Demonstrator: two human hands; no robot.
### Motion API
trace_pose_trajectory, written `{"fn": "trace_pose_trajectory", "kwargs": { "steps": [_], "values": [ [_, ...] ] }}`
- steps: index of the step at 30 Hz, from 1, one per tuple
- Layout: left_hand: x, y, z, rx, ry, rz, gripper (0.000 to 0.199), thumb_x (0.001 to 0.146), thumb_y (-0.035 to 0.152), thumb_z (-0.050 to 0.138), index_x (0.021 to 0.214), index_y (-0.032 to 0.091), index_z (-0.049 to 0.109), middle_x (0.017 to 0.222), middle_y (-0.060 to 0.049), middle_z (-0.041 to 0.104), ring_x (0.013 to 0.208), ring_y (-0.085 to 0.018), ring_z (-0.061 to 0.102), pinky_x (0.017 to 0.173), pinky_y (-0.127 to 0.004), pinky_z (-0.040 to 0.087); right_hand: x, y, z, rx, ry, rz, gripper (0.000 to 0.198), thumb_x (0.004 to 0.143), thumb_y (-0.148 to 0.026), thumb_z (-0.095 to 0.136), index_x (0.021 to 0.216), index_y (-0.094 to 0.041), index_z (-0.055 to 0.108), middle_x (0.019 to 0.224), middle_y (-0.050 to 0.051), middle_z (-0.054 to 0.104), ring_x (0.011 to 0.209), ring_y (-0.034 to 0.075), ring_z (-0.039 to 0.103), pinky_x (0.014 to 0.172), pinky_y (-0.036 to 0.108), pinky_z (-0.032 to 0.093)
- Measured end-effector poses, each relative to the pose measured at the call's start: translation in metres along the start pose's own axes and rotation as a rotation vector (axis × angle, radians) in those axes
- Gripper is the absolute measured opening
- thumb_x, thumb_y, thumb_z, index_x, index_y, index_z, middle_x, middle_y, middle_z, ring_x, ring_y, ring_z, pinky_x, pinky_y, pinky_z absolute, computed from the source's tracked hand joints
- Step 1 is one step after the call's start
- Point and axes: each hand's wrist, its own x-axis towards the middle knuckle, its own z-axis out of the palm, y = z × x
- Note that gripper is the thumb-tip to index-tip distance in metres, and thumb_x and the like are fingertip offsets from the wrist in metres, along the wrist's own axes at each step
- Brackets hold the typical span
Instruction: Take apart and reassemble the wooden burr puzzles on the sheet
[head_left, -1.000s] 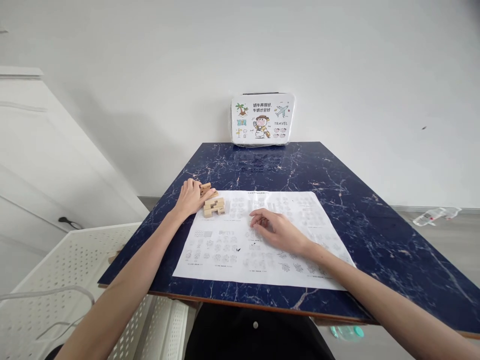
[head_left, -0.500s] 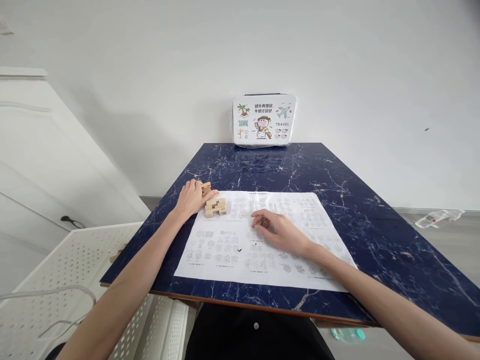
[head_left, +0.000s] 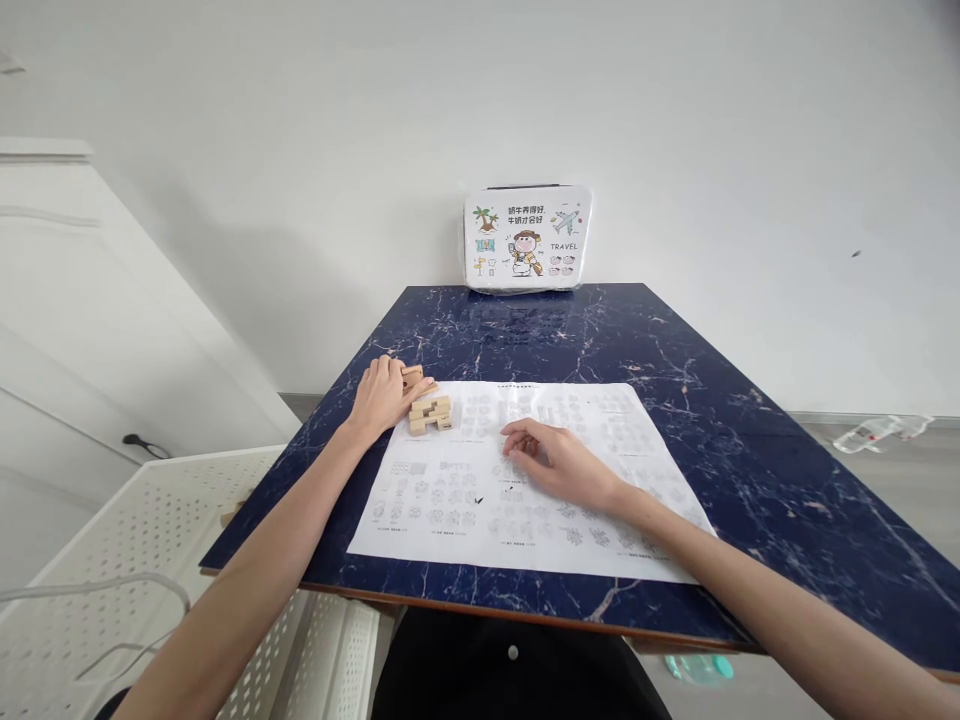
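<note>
My left hand (head_left: 382, 394) is closed around wooden puzzle pieces (head_left: 412, 375) at the upper left corner of the paper sheet (head_left: 465, 545). The palm and fingers hide part of them. Just in front of that hand, several notched wooden puzzle pieces (head_left: 431, 414) sit together on the sheet. My right hand (head_left: 559, 460) rests on the middle of the sheet, fingers loosely bent and thumb apart, with nothing in it. Small printed diagrams cover the sheet, too fine to read.
The dark blue marbled table (head_left: 540, 340) reaches to the wall. A white cartoon-printed case (head_left: 528, 240) stands at its far edge. Left of the table is a white perforated basket (head_left: 172, 520) with a cable (head_left: 112, 585). Clear plastic bottles (head_left: 881, 434) lie on the floor at right.
The wooden pieces at my left hand have shifted slightly, and its fingers have moved a little. My right hand stays where it was.
</note>
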Motion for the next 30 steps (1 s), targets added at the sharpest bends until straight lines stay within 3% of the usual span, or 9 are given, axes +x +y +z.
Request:
{"fn": "trace_pose_trajectory", "kwargs": {
  "steps": [9,22,30],
  "values": [
    [0.001,0.004,-0.006,-0.011,-0.078,0.059,0.058,0.104,0.069,0.037,0.107,0.017,0.062,0.108,-0.018,0.068,0.109,-0.037,0.063,0.091,-0.046,0.050,0.000,0.002,0.000,-0.007,0.000,-0.007,0.025,0.101,-0.027,0.053,0.125,-0.024,0.061,0.109,0.008,0.076,0.094,0.023,0.071,0.083,0.043,0.059],
    [-0.001,0.012,-0.016,0.053,-0.155,-0.027,0.054,0.107,0.063,0.037,0.109,0.015,0.061,0.112,-0.016,0.069,0.099,-0.031,0.070,0.076,-0.035,0.053,0.000,0.001,-0.001,0.017,-0.018,0.017,0.025,0.101,-0.028,0.054,0.125,-0.024,0.062,0.112,0.008,0.075,0.095,0.023,0.070,0.083,0.042,0.058],
    [0.000,0.017,-0.021,0.098,-0.190,-0.048,0.053,0.107,0.063,0.039,0.111,0.015,0.062,0.111,-0.017,0.074,0.103,-0.034,0.073,0.079,-0.037,0.054,0.000,0.001,-0.001,0.027,-0.007,0.015,0.025,0.100,-0.028,0.055,0.123,-0.024,0.062,0.110,0.008,0.075,0.095,0.023,0.070,0.084,0.043,0.058]
  ]
}}
